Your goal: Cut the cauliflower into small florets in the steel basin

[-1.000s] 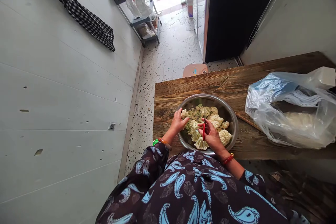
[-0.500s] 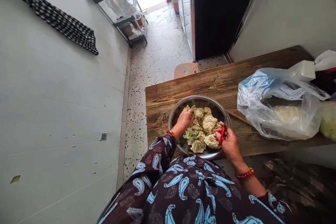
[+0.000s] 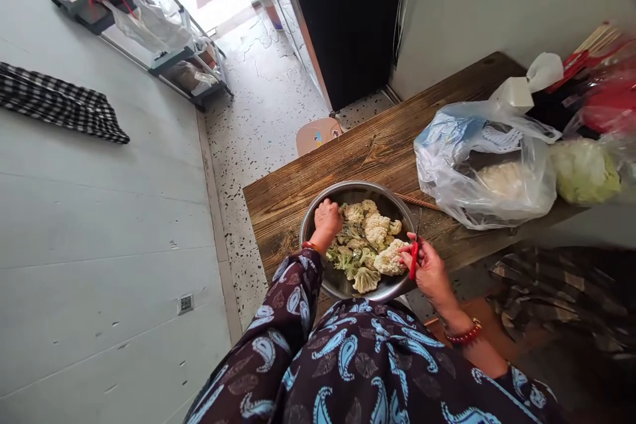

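A wide metal bowl [image 3: 360,184] holds several cauliflower florets [image 3: 376,228], some with green stems. Over the bowl's left side, my left hand [image 3: 328,217] is closed with its fingers curled down; whatever lies in them is hidden. My right hand [image 3: 431,271], at the bowl's right rim, grips red-handled scissors [image 3: 414,260], their dark blades pointing up and away from me. The fingertips of that hand are close to a large pale floret [image 3: 391,258]; I cannot tell whether they touch it.
The bowl stands on a dark wooden table [image 3: 293,185]. A clear plastic bag [image 3: 447,175] lies to the right, near a wrapped green-white vegetable [image 3: 583,172]. Behind the table is a pinkish stool [image 3: 311,136]. A shelf rack [image 3: 169,59] stands by the left wall.
My view has turned to the right. My left hand has moved away from the florets toward the bowl's left rim. The right hand still holds the scissors at the right rim.
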### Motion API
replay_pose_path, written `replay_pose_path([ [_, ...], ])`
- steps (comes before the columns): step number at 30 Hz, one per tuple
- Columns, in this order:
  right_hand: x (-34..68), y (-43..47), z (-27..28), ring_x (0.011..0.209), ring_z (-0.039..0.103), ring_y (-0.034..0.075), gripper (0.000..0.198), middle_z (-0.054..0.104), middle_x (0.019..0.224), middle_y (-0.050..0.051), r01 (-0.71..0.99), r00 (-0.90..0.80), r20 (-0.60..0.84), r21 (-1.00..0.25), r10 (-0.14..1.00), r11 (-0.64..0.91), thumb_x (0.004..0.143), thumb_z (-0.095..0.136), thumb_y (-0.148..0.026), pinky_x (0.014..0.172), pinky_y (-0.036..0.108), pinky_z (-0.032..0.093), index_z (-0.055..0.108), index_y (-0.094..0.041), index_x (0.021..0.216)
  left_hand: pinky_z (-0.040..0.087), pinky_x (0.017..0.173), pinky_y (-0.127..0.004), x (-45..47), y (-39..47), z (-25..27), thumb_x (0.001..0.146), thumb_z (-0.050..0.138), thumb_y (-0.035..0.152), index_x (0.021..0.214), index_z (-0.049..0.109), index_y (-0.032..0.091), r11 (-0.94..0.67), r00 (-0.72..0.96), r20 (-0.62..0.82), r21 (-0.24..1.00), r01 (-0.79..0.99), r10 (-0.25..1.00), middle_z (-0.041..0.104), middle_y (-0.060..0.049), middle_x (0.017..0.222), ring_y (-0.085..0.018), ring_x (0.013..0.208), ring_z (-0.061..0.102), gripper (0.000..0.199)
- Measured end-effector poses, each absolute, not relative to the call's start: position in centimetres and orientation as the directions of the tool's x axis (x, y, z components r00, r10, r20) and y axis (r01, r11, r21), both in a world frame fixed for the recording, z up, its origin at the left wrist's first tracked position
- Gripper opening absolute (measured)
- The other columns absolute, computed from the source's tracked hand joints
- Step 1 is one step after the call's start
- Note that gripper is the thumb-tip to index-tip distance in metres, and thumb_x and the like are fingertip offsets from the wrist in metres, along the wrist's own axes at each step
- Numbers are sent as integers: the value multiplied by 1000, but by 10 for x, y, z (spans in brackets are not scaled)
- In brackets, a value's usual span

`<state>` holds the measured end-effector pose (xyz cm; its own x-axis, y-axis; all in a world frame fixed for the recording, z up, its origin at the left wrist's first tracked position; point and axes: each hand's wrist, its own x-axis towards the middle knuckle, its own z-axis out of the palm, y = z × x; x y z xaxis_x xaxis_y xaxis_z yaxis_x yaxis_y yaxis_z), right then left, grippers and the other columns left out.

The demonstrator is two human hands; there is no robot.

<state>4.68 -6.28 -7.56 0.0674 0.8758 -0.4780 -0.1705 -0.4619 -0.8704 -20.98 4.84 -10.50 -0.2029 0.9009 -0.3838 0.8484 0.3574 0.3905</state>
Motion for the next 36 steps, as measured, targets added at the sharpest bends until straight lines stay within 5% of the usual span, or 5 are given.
replay_pose_path([
  [5,46,-61,-78,70,69,20,55,69,87,4,-141,34,-461,-880,887,-452,75,75,-46,69,39,61,57,-22,121,51,80,-33,-226,30,-86,78,62,33,79,57,17,556,-333,-450,732,393,828,61,-5,84,-21,91,62,16],
  [12,30,-53,-68,72,69,21,54,69,88,3,-84,-117,-426,-896,897,-436,77,73,-47,67,36,60,58,-23,123,57,68,-34,-227,-11,-33,71,71,41,90,50,20,574,-37,-623,740,-349,781,64,-1,82,-18,72,70,36],
  [19,9,-44,-38,67,66,19,55,67,83,2,5,-225,-361,-929,905,-370,76,73,-49,64,33,57,59,-21,122,51,61,-24,-207,-44,8,72,76,44,101,60,17,473,20,-486,840,-265,874,62,-3,93,-13,75,63,44],
  [27,2,-43,0,78,66,19,50,69,89,3,64,-275,-188,-982,943,-177,82,69,-43,80,37,56,58,-23,127,44,96,-37,-203,-68,43,70,70,16,78,62,17,189,8,-191,964,-190,982,66,-8,101,-23,105,59,11],
  [36,5,-53,16,82,69,21,51,72,91,4,138,-285,-178,-980,942,-143,83,68,-45,83,37,57,58,-24,128,50,87,-35,-191,-74,57,72,76,18,77,59,16,150,1,-159,929,-338,987,62,-5,98,-22,99,63,18],
])
